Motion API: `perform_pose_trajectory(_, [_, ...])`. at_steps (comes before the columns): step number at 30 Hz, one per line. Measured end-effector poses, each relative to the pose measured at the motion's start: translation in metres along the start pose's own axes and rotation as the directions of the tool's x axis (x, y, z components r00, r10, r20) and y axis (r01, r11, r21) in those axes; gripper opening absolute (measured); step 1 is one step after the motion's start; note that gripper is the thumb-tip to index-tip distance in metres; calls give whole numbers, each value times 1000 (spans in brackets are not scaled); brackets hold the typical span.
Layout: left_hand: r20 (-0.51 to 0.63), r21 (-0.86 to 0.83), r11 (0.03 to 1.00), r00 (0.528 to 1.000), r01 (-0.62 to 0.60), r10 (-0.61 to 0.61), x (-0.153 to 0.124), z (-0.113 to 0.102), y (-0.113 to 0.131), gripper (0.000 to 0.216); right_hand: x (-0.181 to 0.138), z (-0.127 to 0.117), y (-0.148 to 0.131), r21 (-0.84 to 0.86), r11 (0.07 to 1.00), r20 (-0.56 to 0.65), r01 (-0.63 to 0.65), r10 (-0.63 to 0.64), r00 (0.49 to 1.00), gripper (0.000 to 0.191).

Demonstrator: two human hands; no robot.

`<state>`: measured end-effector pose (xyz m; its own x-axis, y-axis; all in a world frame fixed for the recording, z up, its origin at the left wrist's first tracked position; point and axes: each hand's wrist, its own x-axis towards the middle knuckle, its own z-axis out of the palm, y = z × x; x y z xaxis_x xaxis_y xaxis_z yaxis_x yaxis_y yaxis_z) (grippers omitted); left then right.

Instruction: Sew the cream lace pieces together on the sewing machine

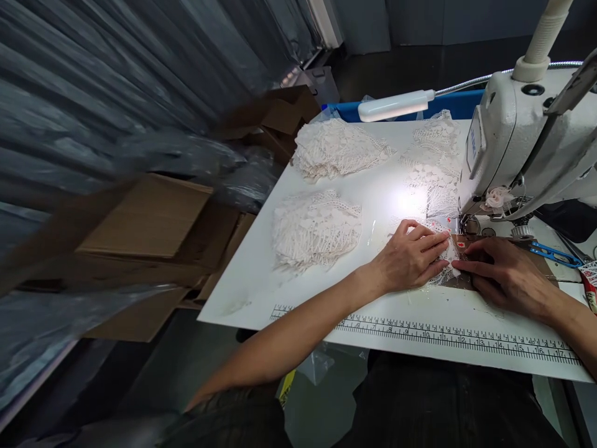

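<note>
Under the needle area of a white sewing machine (506, 124) lies a piece of white lace (450, 252). My left hand (413, 258) rests on this lace with its fingers stretched out flat, pressing it from the left. From the right, my right hand (510, 277) touches the lace's edge with an extended index finger, its other fingers partly bent and apart. More lace (431, 165) trails behind the needle, under the lamp's bright spot. What lies beneath my left fingers is hidden.
Two lace piles (338, 149) (319, 230) occupy the table's left side. A white lamp (396, 107) hangs over the back. Blue thread snips (555, 254) lie at right. A printed ruler (420, 331) runs along the front edge. Cardboard boxes (147, 214) stand left, a blue bin (347, 112) behind.
</note>
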<state>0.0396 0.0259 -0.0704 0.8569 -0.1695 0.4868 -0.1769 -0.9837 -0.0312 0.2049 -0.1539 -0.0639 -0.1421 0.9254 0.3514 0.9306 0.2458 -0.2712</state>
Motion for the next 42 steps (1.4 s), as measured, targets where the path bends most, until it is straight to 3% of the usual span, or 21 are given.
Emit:
perform_pose_trajectory(9, [172,-35,997,983,-62,67,21,-2,-19,32,4,0,0,-78,997,-67,-9,4,998,30])
perform_pose_trajectory(17, [135,51,996,989,-73,65,23,6,-19,31,5,3,2,-65,997,-53,-48,45,998,31])
perform_pose_trajectory(33, [46,-98,995,999,29,-24,19,15,-26,29,3,6,6,-115,983,-5,-146,147,989,35])
perform_pose_trajectory(42, [-2,-136,989,999,51,-52,17,17,-26,29,3,7,7,-121,983,-15,-134,134,991,35])
